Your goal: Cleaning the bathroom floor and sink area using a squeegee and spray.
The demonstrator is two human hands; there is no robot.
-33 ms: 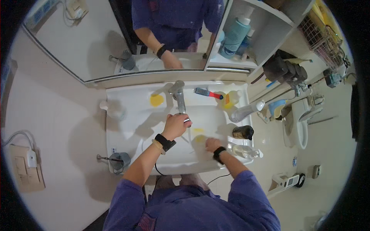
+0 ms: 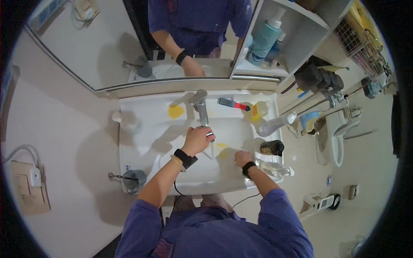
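Note:
My left hand (image 2: 198,140) is closed around the chrome end of the faucet (image 2: 201,109), over the white sink (image 2: 148,150). Part of the metal pokes out beside its fingers. A thin pale streak, possibly water, runs down below it. Low over the basin's right side is my right hand (image 2: 244,159), blurred, its fingers bent down and mostly hidden. Close to it stands a clear pump bottle (image 2: 272,168). Faint yellow patches (image 2: 222,148) mark the basin between my hands. Both wrists wear dark bands.
A red-and-black brush (image 2: 234,104), a bottle of yellow liquid (image 2: 260,110), a clear bottle (image 2: 275,125) and a dark jar (image 2: 272,147) line the right rim. To the left are a white pump bottle (image 2: 127,122) and a grey cup (image 2: 134,180). A mirror (image 2: 107,47) rises behind.
My right hand has shifted slightly right, toward the clear pump bottle. The yellow patch near it looks smaller. My left hand stays on the faucet.

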